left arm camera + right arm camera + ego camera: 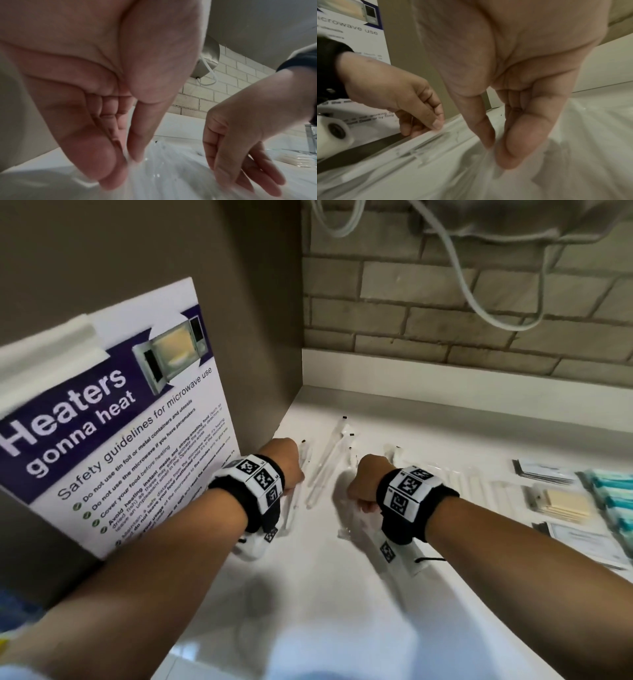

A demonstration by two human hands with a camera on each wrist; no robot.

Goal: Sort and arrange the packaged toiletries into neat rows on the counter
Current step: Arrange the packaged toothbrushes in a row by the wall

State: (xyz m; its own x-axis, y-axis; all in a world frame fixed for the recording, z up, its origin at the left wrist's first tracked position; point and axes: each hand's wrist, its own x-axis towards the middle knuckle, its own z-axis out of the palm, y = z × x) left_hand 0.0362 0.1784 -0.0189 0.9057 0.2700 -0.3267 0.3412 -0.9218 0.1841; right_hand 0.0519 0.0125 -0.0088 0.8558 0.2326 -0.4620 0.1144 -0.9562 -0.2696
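Both forearms reach out over the white counter [342, 594], each wrist wrapped in a black band [407, 501] carrying square printed markers. The left hand [282, 462] has its grip pinched, thumb against fingertips [135, 151], on the edge of a clear plastic toothbrush packet [298, 491] lying flat beneath it. The right hand [368, 481] likewise pinches, thumb meeting forefinger [513, 152], a second clear packet [352, 522] on the counter under it; motion blur hides the packets' details in both wrist views. Between the two grips, and just beyond them, more clear toothbrush packets [330, 460] lie lengthwise, some overlapping. Out to the right of the right grip sit further wrapped items: a pack of pale sticks [561, 503], teal sachets [613, 494] and flat white packets [579, 539]. To the left of the left grip a microwave safety poster [113, 419] hangs on the side wall; beyond both hands a brick wall [445, 313] rises behind the counter, with a white cord [479, 302] hanging down it.
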